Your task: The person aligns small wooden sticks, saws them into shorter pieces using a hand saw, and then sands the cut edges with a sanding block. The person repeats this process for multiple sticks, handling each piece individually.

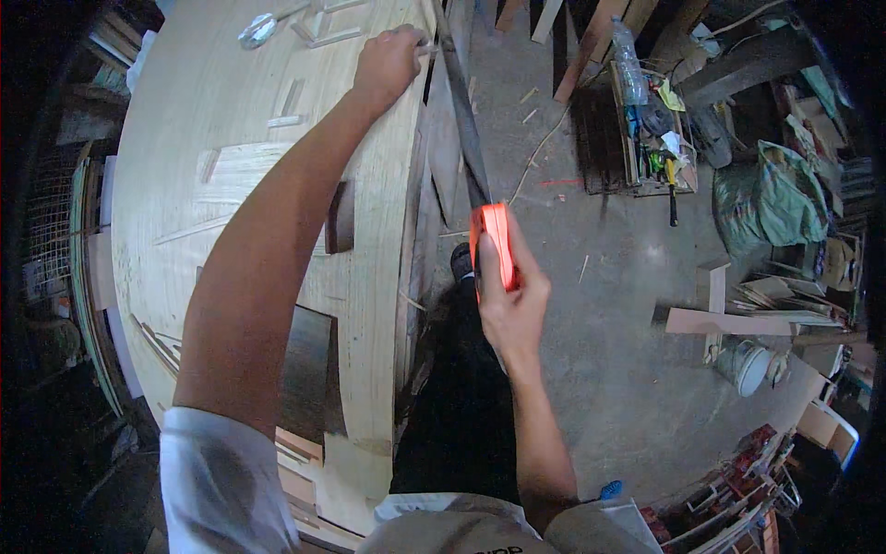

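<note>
Pale grey short-sleeved shirt (420, 535), dark lettering (498, 551) in front, black trousers (452, 397), dark shoe (460, 259)

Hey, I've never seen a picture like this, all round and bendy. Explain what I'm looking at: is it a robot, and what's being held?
No robot here, just a person's two bare hands. The picture comes from a wide fisheye camera worn on the head, looking down, so straight edges bend near the rim. The right hand grips an orange tool that looks like a tape measure. The left hand is at the right-hand edge of a pale wooden table; whether it holds anything is hard to tell. On the table lie thin wood strips and a shiny, crumpled-looking thing.
</note>
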### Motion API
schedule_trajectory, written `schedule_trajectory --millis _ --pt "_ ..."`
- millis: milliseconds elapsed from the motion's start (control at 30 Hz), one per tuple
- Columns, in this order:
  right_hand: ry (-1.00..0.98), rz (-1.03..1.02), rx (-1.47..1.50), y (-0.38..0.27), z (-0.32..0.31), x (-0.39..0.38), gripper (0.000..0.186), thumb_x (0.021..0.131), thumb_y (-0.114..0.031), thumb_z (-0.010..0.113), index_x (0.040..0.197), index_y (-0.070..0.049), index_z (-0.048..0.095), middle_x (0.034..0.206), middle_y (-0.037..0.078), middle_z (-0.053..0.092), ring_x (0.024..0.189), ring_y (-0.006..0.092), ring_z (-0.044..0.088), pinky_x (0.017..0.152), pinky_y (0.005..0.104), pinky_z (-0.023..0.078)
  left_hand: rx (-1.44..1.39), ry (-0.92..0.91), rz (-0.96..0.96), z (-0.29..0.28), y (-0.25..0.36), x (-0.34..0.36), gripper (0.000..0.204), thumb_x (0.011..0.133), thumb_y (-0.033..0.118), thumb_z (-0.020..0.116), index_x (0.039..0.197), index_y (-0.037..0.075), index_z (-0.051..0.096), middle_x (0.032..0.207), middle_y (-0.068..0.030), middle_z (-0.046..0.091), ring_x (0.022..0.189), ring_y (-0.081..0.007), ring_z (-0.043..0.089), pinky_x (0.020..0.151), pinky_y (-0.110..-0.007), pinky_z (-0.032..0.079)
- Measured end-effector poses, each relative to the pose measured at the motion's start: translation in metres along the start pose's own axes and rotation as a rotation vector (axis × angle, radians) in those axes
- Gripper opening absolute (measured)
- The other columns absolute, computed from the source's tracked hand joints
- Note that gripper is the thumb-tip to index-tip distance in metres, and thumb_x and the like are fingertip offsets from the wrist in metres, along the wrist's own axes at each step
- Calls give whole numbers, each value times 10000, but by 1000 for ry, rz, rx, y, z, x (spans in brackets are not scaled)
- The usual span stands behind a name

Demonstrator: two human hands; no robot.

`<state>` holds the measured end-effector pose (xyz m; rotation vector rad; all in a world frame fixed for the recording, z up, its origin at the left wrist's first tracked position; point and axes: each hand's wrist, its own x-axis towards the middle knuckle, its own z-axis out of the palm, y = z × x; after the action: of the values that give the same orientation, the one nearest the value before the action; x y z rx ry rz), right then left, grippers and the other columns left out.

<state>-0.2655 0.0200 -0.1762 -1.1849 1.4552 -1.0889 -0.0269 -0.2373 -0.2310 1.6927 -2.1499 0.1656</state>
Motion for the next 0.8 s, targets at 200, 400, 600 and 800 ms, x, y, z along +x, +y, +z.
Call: schedule_trajectory --millis 200,400,600,800 --pt "30 40 50 -7 -13 0 455 983 -110 602 1392 63 505 1379 236 570 1247 221 560 1038 340 436 -75 -68 -97 -2 -4 4 227 901 264 672 1015 69 699 995 -135 703 939 -371 669 790 -479 534" --pt "38 33 54 -14 -12 18 470 982 -142 621 1386 69 507 1384 244 561 1269 228 544 1055 340 424 -112 -155 -251 -25 19 7 224 892 283 690 1025 104 705 1059 -95 704 980 -346 665 796 -468 534" --pt "11 40 64 -18 -11 27 466 980 -145 628 1376 74 516 1357 232 589 1236 217 568 1034 332 438 -146 -175 -280 -31 23 0 225 865 280 725 1019 117 709 1025 -98 718 931 -340 682 793 -463 536" --pt "-4 57 81 -22 -7 35 448 981 -133 621 1372 64 527 1312 228 624 1187 217 602 995 325 460 -319 -92 -238 -30 19 -8 241 826 192 770 1009 48 706 1001 -140 721 905 -316 699 821 -401 549"
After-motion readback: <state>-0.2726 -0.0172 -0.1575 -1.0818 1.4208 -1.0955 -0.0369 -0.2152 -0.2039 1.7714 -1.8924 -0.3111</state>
